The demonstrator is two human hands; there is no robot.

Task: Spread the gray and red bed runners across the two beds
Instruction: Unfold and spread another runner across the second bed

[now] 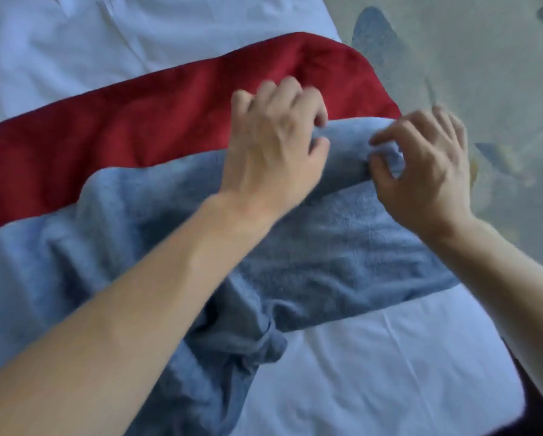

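I see my left hand (276,143) and right hand (427,165) both pinching a rolled fold of the gray runner (326,247) near the bed's (389,372) far edge, though the picture is blurry and I can't make out the fingertips well. The gray runner lies bunched and wrinkled across the white bed, partly hidden under my left arm and cut off at the left side. The red runner (138,127) lies flat just beyond it, touching it, also cut off at the left, with patterned floor (483,73) past the bed.
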